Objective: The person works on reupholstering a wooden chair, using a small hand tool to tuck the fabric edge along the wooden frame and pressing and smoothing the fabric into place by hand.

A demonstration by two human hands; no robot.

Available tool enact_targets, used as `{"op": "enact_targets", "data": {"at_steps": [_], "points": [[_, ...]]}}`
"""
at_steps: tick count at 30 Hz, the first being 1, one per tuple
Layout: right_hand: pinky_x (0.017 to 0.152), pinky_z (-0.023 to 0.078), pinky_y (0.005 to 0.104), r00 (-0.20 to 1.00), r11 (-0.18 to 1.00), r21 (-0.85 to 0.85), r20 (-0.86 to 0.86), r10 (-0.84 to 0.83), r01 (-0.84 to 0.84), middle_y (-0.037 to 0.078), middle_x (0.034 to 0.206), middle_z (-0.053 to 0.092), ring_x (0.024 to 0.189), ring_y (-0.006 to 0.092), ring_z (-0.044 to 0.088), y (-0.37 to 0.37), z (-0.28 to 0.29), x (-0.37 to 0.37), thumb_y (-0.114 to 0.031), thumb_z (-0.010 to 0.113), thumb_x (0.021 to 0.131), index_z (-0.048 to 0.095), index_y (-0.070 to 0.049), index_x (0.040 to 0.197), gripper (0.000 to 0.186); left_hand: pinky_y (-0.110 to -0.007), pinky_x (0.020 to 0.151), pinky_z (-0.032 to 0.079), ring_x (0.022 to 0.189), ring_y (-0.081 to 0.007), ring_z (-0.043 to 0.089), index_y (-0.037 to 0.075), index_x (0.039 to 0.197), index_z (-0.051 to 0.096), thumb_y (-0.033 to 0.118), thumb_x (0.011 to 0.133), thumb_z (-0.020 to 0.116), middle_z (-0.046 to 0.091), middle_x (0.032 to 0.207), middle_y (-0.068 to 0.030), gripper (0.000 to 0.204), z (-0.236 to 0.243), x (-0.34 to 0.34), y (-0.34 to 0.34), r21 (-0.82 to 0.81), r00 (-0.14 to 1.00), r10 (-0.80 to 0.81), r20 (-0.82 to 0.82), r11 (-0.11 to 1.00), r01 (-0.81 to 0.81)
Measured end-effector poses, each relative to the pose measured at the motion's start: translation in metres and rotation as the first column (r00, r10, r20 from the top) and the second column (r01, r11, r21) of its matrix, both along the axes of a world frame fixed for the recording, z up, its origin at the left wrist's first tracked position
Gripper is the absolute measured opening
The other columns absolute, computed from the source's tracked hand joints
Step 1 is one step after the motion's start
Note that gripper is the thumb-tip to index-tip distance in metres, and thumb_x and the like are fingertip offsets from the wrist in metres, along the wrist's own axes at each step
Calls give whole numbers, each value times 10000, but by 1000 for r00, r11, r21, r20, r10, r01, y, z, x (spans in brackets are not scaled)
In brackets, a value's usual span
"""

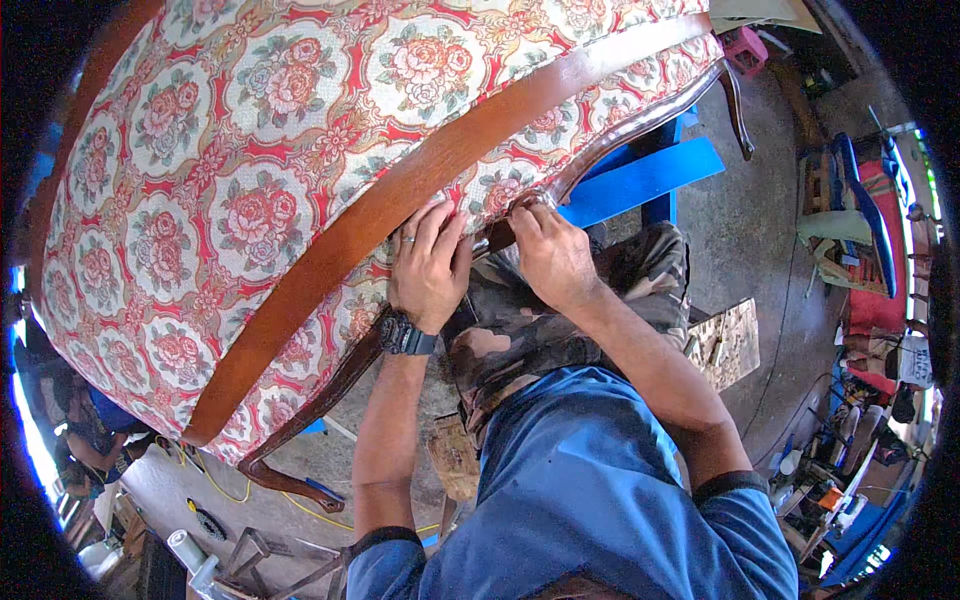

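Touching floral fabric by sofa edge with straight-fingered left hand; curling fingers of right hand there, grip unclear.

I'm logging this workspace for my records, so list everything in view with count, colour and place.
Upholstered furniture: one, red-and-white floral, upper left
Wooden bands: two, brown, across furniture and its left rim
Curved legs: two visible, brown, lower left and upper right
Plank: one, blue, upper right
Plastic object: one, pink, top right
Wooden slab: one, tan, centre right
Cord: yellow, lower left
Clutter: uncountable, mixed, edges
Co-worker: one, dark-clothed, left edge
Watch: one, dark, centre
Trousers: camouflage, centre
Shirt: one, blue, bottom
Hands: two, bare, at furniture's near edge
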State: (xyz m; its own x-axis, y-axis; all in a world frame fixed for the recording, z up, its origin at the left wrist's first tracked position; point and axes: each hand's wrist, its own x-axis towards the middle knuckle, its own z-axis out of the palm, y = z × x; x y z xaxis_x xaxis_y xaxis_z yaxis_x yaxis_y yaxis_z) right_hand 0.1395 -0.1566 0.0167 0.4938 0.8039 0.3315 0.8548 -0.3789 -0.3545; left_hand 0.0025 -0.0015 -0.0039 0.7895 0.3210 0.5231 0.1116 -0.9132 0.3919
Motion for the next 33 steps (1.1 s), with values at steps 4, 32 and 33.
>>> {"op": "enact_targets", "data": {"at_steps": [4, 32, 33], "points": [[723, 605, 424, 992, 991, -128, 112, 56, -41, 140, 930, 700, 886, 314, 729, 0, 14, 3, -83, 650, 854, 635, -33, 964, 121, -483, 1058, 486, 1273, -343, 614, 29, 1192, 731, 63, 863, 774, 668, 1325, -120, 334, 0, 1, -1, 3, 1000, 6, 4, 1000, -6], [690, 581, 448, 999, 995, 94, -44, -30, 34, 164, 838, 710, 776, 354, 717, 5, 15, -2, -137, 701, 955, 641, -41, 876, 138, -480, 1062, 487, 1267, -349, 619, 22, 1170, 733, 83, 870, 791, 674, 1317, -128, 311, -1, 1, -2, -1, 1000, 4, 9, 1000, -4], [690, 581, 448, 998, 994, 98, -46, -39, 43, 164, 838, 710, 776, 354, 717, 4, 16, -2, -137, 701, 955, 641, -41, 876, 138, -481, 1062, 488, 1266, -351, 619, 19, 1160, 736, 85, 873, 791, 676, 1313, -129, 300, 0, 1, -2, -5, 1000, 2, 16, 1000, -2]]}}
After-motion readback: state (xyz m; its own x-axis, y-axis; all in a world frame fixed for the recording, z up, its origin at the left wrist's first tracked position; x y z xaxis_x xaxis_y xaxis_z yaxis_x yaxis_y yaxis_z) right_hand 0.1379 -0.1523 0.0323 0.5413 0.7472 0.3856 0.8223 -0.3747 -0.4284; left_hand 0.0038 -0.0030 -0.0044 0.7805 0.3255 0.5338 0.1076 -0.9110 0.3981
